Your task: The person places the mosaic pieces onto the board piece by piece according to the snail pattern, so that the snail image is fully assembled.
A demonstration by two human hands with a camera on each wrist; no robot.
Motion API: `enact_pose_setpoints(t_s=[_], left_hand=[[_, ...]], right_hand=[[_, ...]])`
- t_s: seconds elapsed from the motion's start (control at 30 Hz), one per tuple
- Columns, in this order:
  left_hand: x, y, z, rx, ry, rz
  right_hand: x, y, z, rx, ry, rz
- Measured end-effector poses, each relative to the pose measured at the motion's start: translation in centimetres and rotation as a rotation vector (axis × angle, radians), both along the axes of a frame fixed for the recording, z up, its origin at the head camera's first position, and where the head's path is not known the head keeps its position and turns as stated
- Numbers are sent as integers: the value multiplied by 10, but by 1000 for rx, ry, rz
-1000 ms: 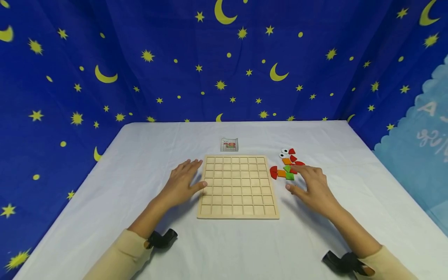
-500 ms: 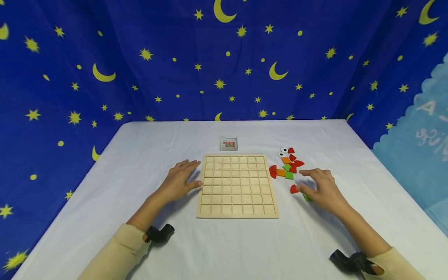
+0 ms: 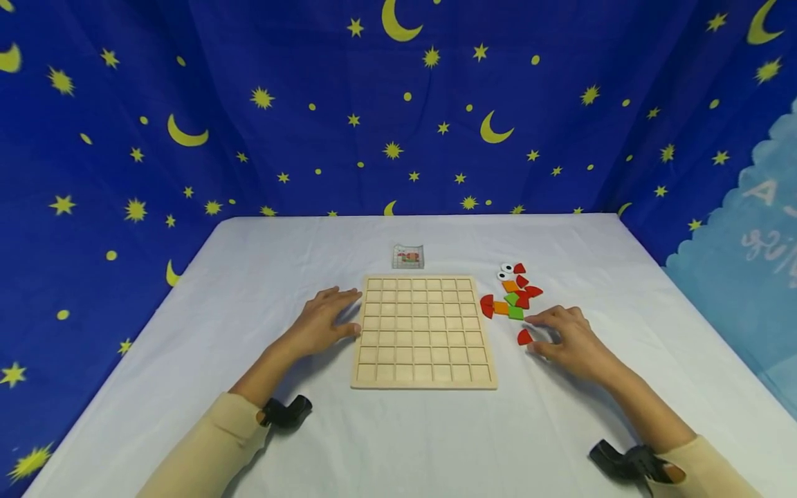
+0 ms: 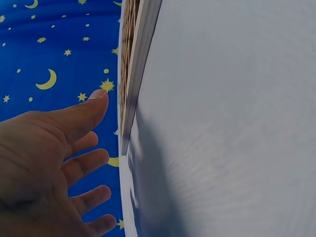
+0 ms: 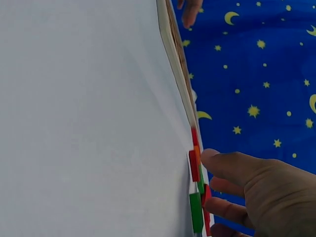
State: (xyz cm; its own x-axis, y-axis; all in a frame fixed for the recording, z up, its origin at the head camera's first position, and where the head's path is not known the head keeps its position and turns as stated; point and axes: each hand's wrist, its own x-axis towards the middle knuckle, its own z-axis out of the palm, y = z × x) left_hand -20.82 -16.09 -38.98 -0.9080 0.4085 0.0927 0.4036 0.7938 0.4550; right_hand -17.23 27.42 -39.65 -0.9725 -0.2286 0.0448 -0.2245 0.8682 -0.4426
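A square wooden grid board point(image 3: 423, 332) lies flat on the white table, all its cells bare. My left hand point(image 3: 324, 321) stays at the board's left edge, fingers spread and holding nothing; the left wrist view shows the thumb and fingers point(image 4: 89, 163) apart. To the right of the board, my right hand point(image 3: 575, 342) hovers low with thumb and fingers parted. A red quarter-round block point(image 3: 525, 337) lies by its thumb tip. A green block point(image 5: 196, 212), hidden under this hand in the head view, shows beside the fingers in the right wrist view.
Beyond the right hand lie several loose blocks: red rounded ones point(image 3: 487, 306), orange squares point(image 3: 501, 308), a green square point(image 3: 516, 313) and two white eye discs point(image 3: 502, 276). A small picture card point(image 3: 407, 257) rests behind the board. A star-patterned blue curtain point(image 3: 324, 138) hangs behind the table.
My right hand has drawn back from the block cluster, toward me and to the right. The red quarter-round and a green block now lie apart from the cluster. My left hand barely shifted.
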Motion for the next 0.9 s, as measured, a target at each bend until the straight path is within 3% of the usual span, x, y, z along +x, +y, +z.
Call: enact_pose_setpoints(t_s=[0.33,0.5,0.73,0.9], left_hand=[[-6,-3,-2,25,-42,-55],[-8,-3,-3,20,-96,-57],[-9,-4,-7,-57,-76,-75],[-10,-3,-7,-46,-94,-68]], right_hand=[[-9,14,-12,-12,-7,42],[-13,15,-15,-13,-3,57],[-15,12,-16,-13,3,72],[-13,14,-17,-10,28,80]])
